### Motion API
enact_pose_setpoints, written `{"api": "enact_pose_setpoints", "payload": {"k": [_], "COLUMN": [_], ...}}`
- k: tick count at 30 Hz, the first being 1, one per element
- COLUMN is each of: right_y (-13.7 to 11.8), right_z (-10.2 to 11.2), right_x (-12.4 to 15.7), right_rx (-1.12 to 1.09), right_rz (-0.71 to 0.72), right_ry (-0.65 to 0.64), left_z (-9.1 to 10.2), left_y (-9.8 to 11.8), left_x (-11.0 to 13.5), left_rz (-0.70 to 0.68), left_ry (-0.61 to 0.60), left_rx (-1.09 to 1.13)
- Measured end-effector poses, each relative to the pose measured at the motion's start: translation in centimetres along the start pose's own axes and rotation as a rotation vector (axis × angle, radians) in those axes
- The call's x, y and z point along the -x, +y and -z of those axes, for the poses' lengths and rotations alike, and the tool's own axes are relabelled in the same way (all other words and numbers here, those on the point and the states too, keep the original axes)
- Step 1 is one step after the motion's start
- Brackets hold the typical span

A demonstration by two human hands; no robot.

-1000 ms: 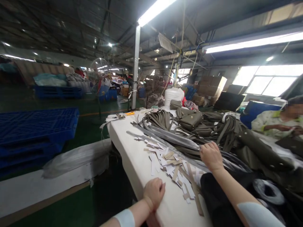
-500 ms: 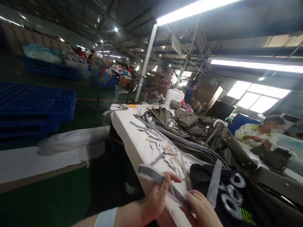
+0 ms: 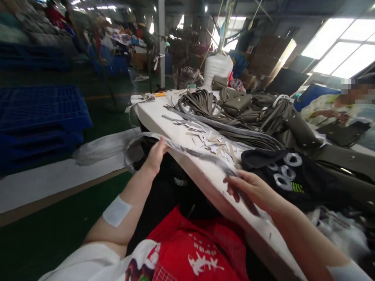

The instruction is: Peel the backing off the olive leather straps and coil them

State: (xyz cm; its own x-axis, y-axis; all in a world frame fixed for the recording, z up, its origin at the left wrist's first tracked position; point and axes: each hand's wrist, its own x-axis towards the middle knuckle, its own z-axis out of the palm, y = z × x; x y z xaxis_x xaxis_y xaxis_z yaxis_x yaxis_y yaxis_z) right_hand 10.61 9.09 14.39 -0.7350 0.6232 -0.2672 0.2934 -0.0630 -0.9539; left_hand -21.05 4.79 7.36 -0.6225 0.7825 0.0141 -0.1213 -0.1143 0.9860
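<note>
A long grey strap in a clear plastic sleeve (image 3: 193,153) stretches between my two hands over the near edge of the white table (image 3: 158,117). My left hand (image 3: 156,155) is closed on the strap's left part, out past the table edge. My right hand (image 3: 252,188) pinches the strap's right part low over the table. The strap's left end curls in a loop below my left hand. Paper scraps (image 3: 211,139) lie on the table just beyond the strap.
A heap of olive straps and bags (image 3: 240,107) covers the far table. A black garment with white print (image 3: 290,175) lies at right. Another person (image 3: 336,109) works at far right. Blue pallets (image 3: 41,117) stand on the green floor at left. A white roll (image 3: 216,67) stands behind.
My hands have drawn apart along the strap, the left moving out left past the table edge. The view has tilted down, showing my red and white top.
</note>
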Motion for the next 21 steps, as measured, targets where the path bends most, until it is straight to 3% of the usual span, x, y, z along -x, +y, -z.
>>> {"api": "enact_pose_setpoints", "payload": {"k": [3,5,7,9,11,13,15,18,21], "right_y": [-1.3,-1.5,-1.0,0.3,2.4,4.9,7.6,11.0,13.6], "right_z": [-3.4,-4.5,-5.2,-5.8,-6.8,-7.9,-8.9,-9.1,-8.0], "right_x": [-4.0,-6.9,-9.4,-11.0,-11.4,-11.1,-10.6,-10.3,-10.4], "right_rx": [-0.449,-0.649,-0.774,-0.831,-0.841,-0.824,-0.821,-0.848,-0.862], "right_rz": [0.057,0.011,-0.076,-0.16,-0.241,-0.327,-0.379,-0.37,-0.332], "right_ry": [0.156,0.249,0.358,0.381,0.257,0.083,0.032,0.175,0.316], "left_z": [-2.7,-3.9,-4.1,-3.5,-2.5,-1.7,-1.3,-0.8,-0.1], "left_y": [-2.0,-3.0,-3.7,-4.4,-5.1,-5.9,-6.8,-8.3,-9.5], "left_x": [7.2,11.1,13.1,13.3,12.3,11.1,10.3,10.2,10.9], "left_rz": [0.291,0.256,0.323,0.485,0.599,0.62,0.651,0.744,0.853], "left_ry": [-0.647,-0.922,-1.056,-1.069,-1.002,-0.923,-0.877,-0.909,-1.021], "left_rx": [0.019,-0.008,-0.034,-0.012,0.045,0.089,0.114,0.132,0.119]}}
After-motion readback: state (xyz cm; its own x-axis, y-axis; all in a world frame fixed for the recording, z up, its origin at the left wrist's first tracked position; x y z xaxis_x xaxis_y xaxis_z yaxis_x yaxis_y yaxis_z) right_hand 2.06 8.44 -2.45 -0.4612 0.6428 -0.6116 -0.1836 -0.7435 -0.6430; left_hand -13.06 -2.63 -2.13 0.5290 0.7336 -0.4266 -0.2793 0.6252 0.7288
